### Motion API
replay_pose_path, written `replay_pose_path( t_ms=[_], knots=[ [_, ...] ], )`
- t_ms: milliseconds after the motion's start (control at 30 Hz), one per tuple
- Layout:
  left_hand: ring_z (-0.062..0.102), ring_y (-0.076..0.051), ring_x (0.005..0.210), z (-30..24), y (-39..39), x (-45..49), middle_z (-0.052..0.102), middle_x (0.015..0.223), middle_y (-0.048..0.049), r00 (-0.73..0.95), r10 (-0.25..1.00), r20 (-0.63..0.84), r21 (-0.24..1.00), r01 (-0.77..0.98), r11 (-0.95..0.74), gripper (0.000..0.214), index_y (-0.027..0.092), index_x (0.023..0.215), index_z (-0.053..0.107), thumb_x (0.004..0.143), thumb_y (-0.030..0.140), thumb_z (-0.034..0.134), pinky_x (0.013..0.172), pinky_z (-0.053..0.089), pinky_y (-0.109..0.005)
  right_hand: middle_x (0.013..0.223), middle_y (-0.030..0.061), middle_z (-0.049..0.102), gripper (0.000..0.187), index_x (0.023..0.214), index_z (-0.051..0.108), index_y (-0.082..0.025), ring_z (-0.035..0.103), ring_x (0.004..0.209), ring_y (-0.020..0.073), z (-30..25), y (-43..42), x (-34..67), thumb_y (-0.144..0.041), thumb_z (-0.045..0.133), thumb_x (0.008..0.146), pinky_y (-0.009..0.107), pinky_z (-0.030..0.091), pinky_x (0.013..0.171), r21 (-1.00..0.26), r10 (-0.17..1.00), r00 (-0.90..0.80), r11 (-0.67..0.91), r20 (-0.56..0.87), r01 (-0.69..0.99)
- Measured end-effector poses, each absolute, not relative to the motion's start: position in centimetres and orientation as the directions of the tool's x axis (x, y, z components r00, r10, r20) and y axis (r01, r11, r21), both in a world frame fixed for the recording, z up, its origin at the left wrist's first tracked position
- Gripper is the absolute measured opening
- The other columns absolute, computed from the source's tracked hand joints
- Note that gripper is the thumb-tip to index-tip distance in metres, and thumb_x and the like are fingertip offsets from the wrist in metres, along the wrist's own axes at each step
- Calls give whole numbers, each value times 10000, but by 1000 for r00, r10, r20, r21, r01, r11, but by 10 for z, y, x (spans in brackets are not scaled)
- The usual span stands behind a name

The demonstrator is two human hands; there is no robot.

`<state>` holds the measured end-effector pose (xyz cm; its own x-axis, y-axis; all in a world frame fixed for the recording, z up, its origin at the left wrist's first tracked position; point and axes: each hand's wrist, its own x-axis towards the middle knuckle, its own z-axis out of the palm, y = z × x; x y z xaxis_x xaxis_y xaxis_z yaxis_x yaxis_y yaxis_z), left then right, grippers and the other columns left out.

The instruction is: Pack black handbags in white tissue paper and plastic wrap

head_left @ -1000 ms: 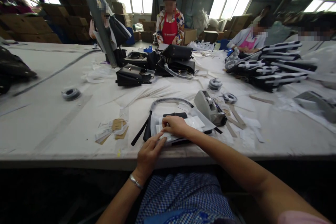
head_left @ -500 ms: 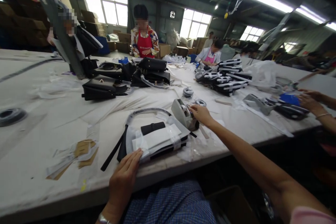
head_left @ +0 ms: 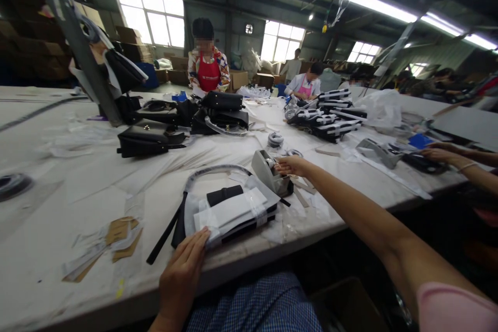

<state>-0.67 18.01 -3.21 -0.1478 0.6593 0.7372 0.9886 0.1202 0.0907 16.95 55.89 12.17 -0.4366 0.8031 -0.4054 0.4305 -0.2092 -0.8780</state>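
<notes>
A black handbag (head_left: pixel 229 194) lies near the table's front edge, with white wrapping sheet (head_left: pixel 233 211) and clear tape over it. Its handle (head_left: pixel 218 168) is wrapped in clear film and arches behind. My left hand (head_left: pixel 187 257) is closed on the bag's near left corner, fingertips on the white sheet and thumb hidden. My right hand (head_left: pixel 293 166) reaches to a grey tape dispenser (head_left: pixel 266 170) just behind the bag's right end. Its fingers are pinched together at the dispenser's right side; what lies between them is too small to make out.
Black handbags (head_left: pixel 146 137) stand farther back on the left. A pile of white-wrapped black pieces (head_left: pixel 330 116) lies at the back right. Rolls (head_left: pixel 275 139) sit behind the dispenser. Brown paper scraps (head_left: pixel 122 233) lie left. A co-worker's hands (head_left: pixel 447 153) work at far right.
The view has tilted up a little, so the table sits lower in it. My right hand stays by the tape dispenser with its fingers drawn closer together. My left hand stays on the handbag.
</notes>
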Motion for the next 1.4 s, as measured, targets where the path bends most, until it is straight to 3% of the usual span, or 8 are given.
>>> replay_pose_path(
  t_ms=[200,467,733,833,933,1133,1267,1400],
  knots=[
    [619,-185,1151,-30,182,-6,658,1297,-12,-152,650,745,103,988,113,387,210,1384,520,998,194,491,1009,472,-315,861,152,735,271,817,695,-74,699,652,155,120,509,227,-317,705,937,168,586,530,-931,886,-396,-96,-241,352],
    [636,-198,1134,-29,181,-5,665,1285,-5,-174,655,735,126,985,120,420,242,1407,496,990,197,501,975,507,-336,836,105,746,159,806,716,-149,682,599,160,50,486,248,-290,678,871,210,567,483,-931,953,-290,25,-88,363],
    [616,-186,1156,-28,181,-5,655,1298,-2,-171,668,725,129,985,113,405,224,1390,511,987,188,514,1013,471,-321,634,43,692,148,762,751,-193,660,597,224,43,500,273,-284,663,838,311,538,605,-731,921,-343,362,184,579],
    [622,-187,1144,-29,181,-6,663,1284,-8,-178,662,728,140,984,111,401,222,1392,510,991,201,503,1009,476,-318,941,83,753,173,941,772,-221,700,863,274,58,492,289,-272,617,885,359,529,800,-443,748,-551,664,371,603],
    [647,-187,1092,-32,180,-6,679,1248,-8,-235,659,715,170,972,162,382,237,1381,523,1001,247,485,949,511,-305,1063,82,738,221,1028,765,-255,687,949,257,81,476,286,-279,566,935,341,507,854,-280,575,-745,817,337,504],
    [671,-194,1048,-30,179,0,697,1204,-16,-398,677,618,306,916,259,353,245,1333,555,985,270,505,896,557,-297,976,60,734,285,1070,747,-285,657,869,203,123,431,215,-354,478,1009,293,464,771,-320,113,-986,945,120,69],
    [663,-200,1079,-27,180,3,700,1201,-28,-445,674,589,379,889,256,361,237,1316,563,957,209,537,931,557,-304,873,32,718,226,973,756,-274,641,785,179,130,406,142,-357,546,980,265,421,692,-348,-196,-980,918,14,-188],
    [657,-204,1101,-27,181,6,694,1206,-34,-477,664,576,431,867,250,385,244,1323,554,944,176,551,953,552,-317,773,-4,708,115,809,746,-255,617,698,169,122,392,74,-283,667,887,266,332,578,-231,-374,-923,910,-94,-345]
  ],
)
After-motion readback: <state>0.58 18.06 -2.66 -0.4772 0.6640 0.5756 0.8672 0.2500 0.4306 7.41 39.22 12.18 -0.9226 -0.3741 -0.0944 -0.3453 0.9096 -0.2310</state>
